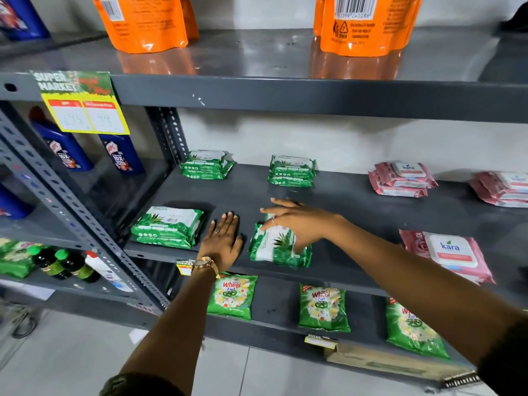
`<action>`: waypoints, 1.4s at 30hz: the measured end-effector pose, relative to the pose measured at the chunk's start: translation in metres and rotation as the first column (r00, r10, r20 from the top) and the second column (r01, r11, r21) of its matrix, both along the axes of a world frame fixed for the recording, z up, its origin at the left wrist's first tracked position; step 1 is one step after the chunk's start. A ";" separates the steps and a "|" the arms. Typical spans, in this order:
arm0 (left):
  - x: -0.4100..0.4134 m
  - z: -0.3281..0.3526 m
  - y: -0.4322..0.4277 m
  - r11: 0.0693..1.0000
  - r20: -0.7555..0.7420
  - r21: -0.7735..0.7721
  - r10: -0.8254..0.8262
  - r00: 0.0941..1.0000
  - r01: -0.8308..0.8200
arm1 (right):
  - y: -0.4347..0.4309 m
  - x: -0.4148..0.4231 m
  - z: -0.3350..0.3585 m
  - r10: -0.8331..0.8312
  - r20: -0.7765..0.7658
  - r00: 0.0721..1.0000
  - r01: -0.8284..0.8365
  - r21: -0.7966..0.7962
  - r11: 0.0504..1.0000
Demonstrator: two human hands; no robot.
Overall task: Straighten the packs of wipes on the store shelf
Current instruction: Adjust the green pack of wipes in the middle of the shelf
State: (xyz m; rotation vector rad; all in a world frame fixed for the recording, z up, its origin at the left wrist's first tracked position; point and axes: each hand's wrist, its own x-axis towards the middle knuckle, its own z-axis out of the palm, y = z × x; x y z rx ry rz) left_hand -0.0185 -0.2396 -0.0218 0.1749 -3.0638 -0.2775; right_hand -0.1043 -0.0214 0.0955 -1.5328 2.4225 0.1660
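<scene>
Green packs of wipes lie in small stacks on the grey middle shelf (357, 212). One stack (168, 225) sits front left, two more at the back (207, 164) (291, 170). A front-centre green stack (274, 250) lies skewed, and my right hand (297, 221) rests on top of it with fingers spread, thumb down its right side. My left hand (223, 241) lies flat and open on the bare shelf between the front-left stack and the skewed one, touching neither. Pink packs of wipes sit to the right: a stack at the back (403, 178), another far right (503, 188), and one at the front (448, 254).
Orange pouches (145, 21) stand on the shelf above. Blue bottles (123, 154) fill the left bay behind a slotted upright post (83, 221). Green detergent bags (233, 294) lie on the shelf below. A yellow price tag (85, 110) hangs from the upper shelf edge.
</scene>
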 end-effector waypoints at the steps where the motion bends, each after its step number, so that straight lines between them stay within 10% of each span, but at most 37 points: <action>1: 0.000 0.000 0.000 1.000 -0.003 0.003 -0.004 1.000 0.004 | 0.000 -0.001 0.001 -0.070 0.046 0.996 0.071 -0.021 0.997; 10: -0.002 -0.005 -0.002 1.000 -0.015 0.018 0.009 1.000 -0.009 | -0.009 0.028 -0.011 -0.447 -0.187 0.875 0.414 -0.192 0.890; 19: -0.002 -0.006 -0.003 1.000 0.005 0.013 0.006 1.000 -0.007 | -0.004 0.026 -0.007 -0.449 0.153 0.881 0.472 -0.193 0.860; 30: -0.005 0.005 0.000 0.980 0.051 0.189 0.061 0.997 -0.070 | 0.009 0.040 -0.014 -0.459 0.212 0.863 0.500 -0.214 0.839; 35: -0.005 0.051 0.041 0.825 -0.135 0.538 0.284 0.949 -0.170 | 0.057 0.055 -0.013 -0.550 0.302 0.779 0.623 -0.470 0.625; 42: 0.011 0.054 0.125 0.978 -0.296 0.121 -0.130 0.946 0.173 | 0.165 0.043 -0.012 -0.853 0.141 0.502 0.755 -0.553 0.353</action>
